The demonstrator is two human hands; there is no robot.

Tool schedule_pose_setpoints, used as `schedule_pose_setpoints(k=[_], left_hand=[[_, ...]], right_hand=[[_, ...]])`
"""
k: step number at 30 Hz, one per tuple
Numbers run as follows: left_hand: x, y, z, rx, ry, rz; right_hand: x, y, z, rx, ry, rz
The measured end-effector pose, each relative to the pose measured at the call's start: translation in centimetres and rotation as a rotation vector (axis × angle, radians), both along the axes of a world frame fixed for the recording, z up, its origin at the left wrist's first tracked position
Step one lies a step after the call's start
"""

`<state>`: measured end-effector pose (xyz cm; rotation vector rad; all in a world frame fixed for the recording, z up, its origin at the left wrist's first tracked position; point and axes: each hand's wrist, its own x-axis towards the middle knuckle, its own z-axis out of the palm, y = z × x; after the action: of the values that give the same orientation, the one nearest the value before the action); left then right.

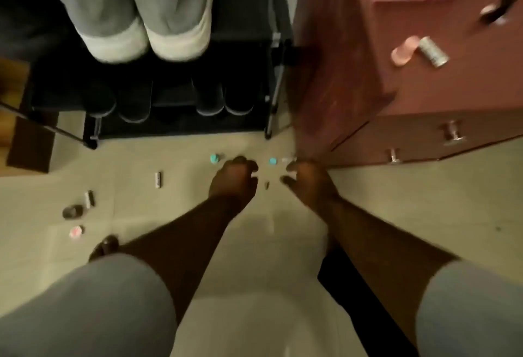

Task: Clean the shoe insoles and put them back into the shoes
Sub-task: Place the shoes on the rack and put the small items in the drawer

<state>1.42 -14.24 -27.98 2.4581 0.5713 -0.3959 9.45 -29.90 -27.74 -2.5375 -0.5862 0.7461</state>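
The frame is motion-blurred. Both hands reach down over the pale floor (396, 201): the left hand (233, 179) has curled fingers, the right hand (307, 178) looks loosely curled; whether either holds anything cannot be told. Grey shoes (135, 8) sit on the black rack (246, 45), cut off above. A brown cabinet (424, 87) stands just right. Small caps (215, 158) dot the floor.

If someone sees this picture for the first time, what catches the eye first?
The pair of grey sneakers on the top of the black shoe rack, heels toward the camera. Next, the left hand and right hand reaching down over the floor, among small scattered items.
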Motion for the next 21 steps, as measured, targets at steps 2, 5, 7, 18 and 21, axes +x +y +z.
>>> schedule_pose_setpoints(k=[2,5,7,18,21], left_hand=[[1.3,0.1,-4.1,-0.015,0.043,-0.002],[3.7,-0.1,-10.2,-0.01,0.08,-0.012],[5.4,-0.6,-13.6,-0.019,0.083,-0.025],[8.3,-1.3,-20.1,0.153,0.057,-0.148],[6.6,-0.6,-18.4,0.156,0.118,-0.172]], right_hand=[[1.2,1.0,-4.5,-0.034,0.054,-0.013],[2.9,1.9,-11.3,-0.107,0.081,0.058],[3.6,2.3,-14.9,-0.153,0.103,0.113],[3.6,3.8,-20.2,-0.473,-0.248,0.107],[2.0,2.7,-19.4,-0.471,-0.169,0.202]])
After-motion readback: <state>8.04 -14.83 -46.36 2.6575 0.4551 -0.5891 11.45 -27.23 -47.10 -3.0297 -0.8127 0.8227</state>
